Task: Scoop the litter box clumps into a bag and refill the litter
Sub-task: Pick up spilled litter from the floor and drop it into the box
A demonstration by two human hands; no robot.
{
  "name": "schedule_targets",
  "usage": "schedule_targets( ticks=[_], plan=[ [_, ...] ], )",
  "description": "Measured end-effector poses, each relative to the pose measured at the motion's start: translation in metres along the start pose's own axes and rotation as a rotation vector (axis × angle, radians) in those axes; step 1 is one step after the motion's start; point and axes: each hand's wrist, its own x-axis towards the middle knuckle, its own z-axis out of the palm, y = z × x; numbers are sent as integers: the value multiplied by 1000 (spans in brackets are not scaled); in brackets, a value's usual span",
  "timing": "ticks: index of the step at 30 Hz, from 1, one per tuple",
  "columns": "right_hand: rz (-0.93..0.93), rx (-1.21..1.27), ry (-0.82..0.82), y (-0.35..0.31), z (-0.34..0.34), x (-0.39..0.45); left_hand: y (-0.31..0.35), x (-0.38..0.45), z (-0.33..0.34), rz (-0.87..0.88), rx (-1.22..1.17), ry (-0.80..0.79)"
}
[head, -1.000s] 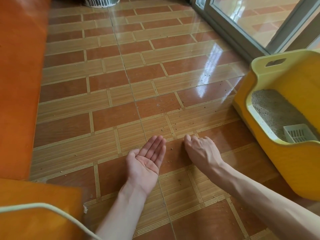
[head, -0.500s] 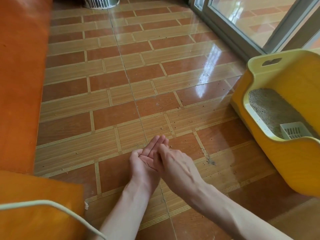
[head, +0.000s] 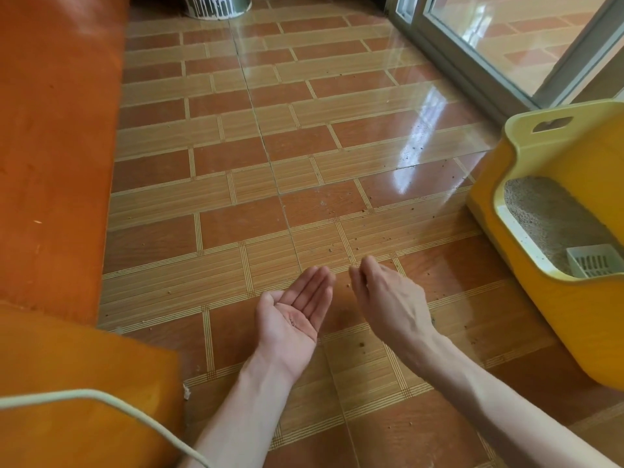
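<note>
The yellow litter box (head: pixel 574 315) stands on the floor at the right, holding grey litter (head: pixel 547 214) and a white slotted scoop (head: pixel 591 263) at its near end. Loose litter grains (head: pixel 363 344) lie scattered over the tiles in front of it. My left hand (head: pixel 290 319) is held palm up just above the floor, fingers straight, with a few grains in the palm. My right hand (head: pixel 388 305) hovers to its right, palm down, its fingers loosely bent toward the tiles and apart from the left hand. No bag is in view.
An orange surface (head: pixel 50 163) runs along the left and the near left corner, with a white cable (head: pixel 101 398) across it. A sliding glass door (head: pixel 489 45) stands at the back right. A white slatted container (head: pixel 216 5) sits at the top edge.
My right hand swept from the floor to my left palm, then pulled back to the right. A few grains now lie in the left palm, which stayed in place.
</note>
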Motion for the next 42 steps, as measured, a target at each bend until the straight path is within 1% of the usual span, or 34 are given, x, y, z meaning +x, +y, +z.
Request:
schedule_targets(
  ticks=[2,6,8,10,13,15,18,20,23,25,27,29,32,34,35,38,42],
  plan=[
    [-8,-116,-107,6,13,8,4,-1,-2,10,-11,9],
    [-156,-345,-150,6,30,14,8,-4,-4,30,-29,13],
    [-212,-395,-198,5,31,16,8,-3,-5,35,-30,19],
    [-227,-405,-248,3,26,20,8,-2,-6,41,-30,29],
    [-162,-310,-239,1,22,21,6,0,-8,56,-29,39],
    [-137,-214,-185,-7,15,15,4,2,-9,71,-26,56],
    [-145,19,-127,-30,-3,2,2,7,-8,77,-5,103],
    [-196,110,-116,-49,-13,-6,0,11,-7,42,21,115],
    [-306,49,-69,-61,-11,-12,-3,13,-3,-21,-46,77],
    [-340,-19,-76,-59,-7,-12,-5,14,1,-44,-51,67],
    [-350,-23,-88,-52,-6,-10,-5,15,6,-48,-53,68],
    [-332,15,-57,-46,-12,-6,-5,15,9,-69,-62,53],
    [-234,97,29,-32,-20,7,-5,17,8,-63,-5,44],
    [-144,95,104,-12,-20,27,-5,19,6,-49,9,22],
    [-116,67,108,2,-16,42,-4,19,5,-46,11,15],
    [-106,-93,11,45,-4,92,-1,19,-1,-50,18,1],
    [-222,-292,-62,82,21,143,6,19,-4,-46,30,-5]
  ],
)
